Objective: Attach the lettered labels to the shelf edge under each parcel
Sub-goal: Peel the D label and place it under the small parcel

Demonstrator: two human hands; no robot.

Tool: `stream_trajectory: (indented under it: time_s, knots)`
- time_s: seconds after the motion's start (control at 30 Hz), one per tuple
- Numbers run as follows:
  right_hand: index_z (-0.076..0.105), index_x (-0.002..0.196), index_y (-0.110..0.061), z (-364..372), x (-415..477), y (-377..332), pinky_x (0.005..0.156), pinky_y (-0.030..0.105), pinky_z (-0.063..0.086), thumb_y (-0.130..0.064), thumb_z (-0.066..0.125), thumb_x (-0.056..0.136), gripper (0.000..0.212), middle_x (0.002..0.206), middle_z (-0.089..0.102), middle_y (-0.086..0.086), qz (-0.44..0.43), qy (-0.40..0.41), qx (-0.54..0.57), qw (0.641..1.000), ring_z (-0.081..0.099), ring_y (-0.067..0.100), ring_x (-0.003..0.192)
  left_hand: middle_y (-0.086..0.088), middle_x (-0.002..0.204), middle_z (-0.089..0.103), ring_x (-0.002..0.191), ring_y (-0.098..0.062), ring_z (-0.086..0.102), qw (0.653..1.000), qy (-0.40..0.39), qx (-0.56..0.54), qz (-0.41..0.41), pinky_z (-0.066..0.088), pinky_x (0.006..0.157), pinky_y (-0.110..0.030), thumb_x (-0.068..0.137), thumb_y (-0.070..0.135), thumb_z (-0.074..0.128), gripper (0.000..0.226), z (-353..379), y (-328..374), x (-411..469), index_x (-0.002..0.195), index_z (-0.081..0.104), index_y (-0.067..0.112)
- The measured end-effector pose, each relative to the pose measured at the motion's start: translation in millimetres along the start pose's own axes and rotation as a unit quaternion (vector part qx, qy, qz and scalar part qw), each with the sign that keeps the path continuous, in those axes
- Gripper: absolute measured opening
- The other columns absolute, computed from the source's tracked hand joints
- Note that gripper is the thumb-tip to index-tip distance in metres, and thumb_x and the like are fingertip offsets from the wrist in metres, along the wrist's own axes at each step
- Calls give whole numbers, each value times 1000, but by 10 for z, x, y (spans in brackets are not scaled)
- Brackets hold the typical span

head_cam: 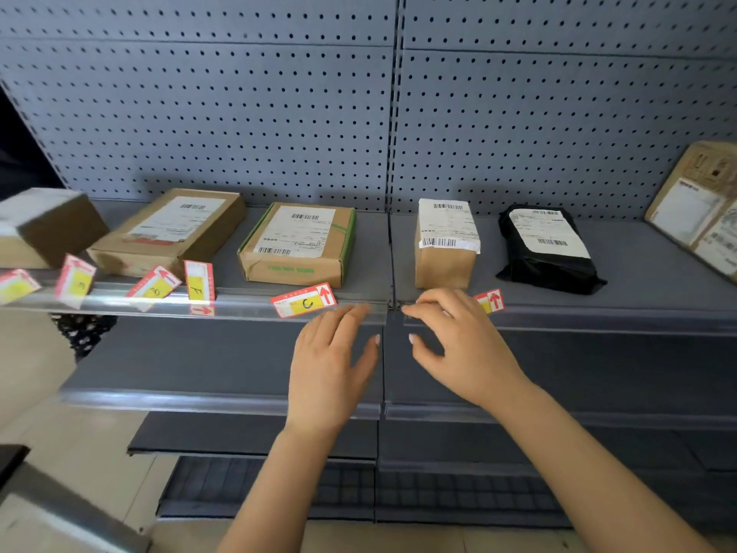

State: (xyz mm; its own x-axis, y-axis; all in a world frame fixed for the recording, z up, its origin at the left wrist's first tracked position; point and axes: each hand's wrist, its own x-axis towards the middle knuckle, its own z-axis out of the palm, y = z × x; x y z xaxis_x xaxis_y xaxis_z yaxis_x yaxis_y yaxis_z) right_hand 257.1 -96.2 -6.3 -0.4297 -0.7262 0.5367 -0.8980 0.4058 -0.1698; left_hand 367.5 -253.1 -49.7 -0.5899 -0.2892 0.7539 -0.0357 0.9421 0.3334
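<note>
Both hands empty, fingers spread: left hand (331, 365) fingertips on shelf edge (598, 313) beside the C label (304, 300). Right hand (458, 341) partly covers another label (491, 301) under the small box (446, 245).

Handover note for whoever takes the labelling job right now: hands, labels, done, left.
Left hand: open, empty, fingertips at the shelf edge beside the C label.
Right hand: open, fingers over another label below the small upright box; its letter is hidden.
Labels: several loose and tilted along the edge, including F label; the leftmost are blurred.
Done: none clearly seated straight in the rail.
Left: seat every label under its parcel; the black bag and the far-right box show no label.
</note>
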Motion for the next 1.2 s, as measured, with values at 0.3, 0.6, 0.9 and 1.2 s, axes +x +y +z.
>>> stream_trajectory:
  time_s: [0.3, 0.6, 0.9, 1.2]
  knots:
    - [61, 120, -16, 395, 346, -1213, 93, 36, 45, -23, 67, 82, 39, 115, 54, 1, -34, 8, 83, 996, 52, 23, 106, -1, 120, 61, 107, -21, 55, 992, -7, 70, -110, 47, 91, -36, 85, 23, 73, 42, -1051, -599, -333, 124, 59, 15]
    - [62, 119, -14, 740, 478, -1888, 89, 35, 48, -22, 70, 81, 40, 112, 55, 1, -97, -21, 124, 987, 54, 22, 104, -1, 121, 60, 110, -18, 51, 980, 19, 114, -162, 45, 91, -34, 83, 21, 75, 45, -1676, -1004, -752, 125, 60, 15]
    - [61, 121, -17, 1004, 736, -2084, 88, 29, 47, -25, 70, 82, 40, 115, 54, 0, -127, -38, 139, 981, 53, 18, 106, -1, 122, 60, 112, -21, 56, 971, 32, 144, -187, 46, 94, -35, 87, 27, 69, 41, -1885, -1282, -817, 125, 60, 15]
    - [60, 122, -16, 1236, 1148, -2127, 90, 31, 47, -24, 70, 83, 41, 120, 55, 1, -142, -60, 160, 975, 53, 20, 111, 1, 132, 58, 120, -18, 54, 966, 17, 152, -211, 42, 99, -32, 86, 29, 70, 43, -1890, -1513, -586, 127, 59, 18]
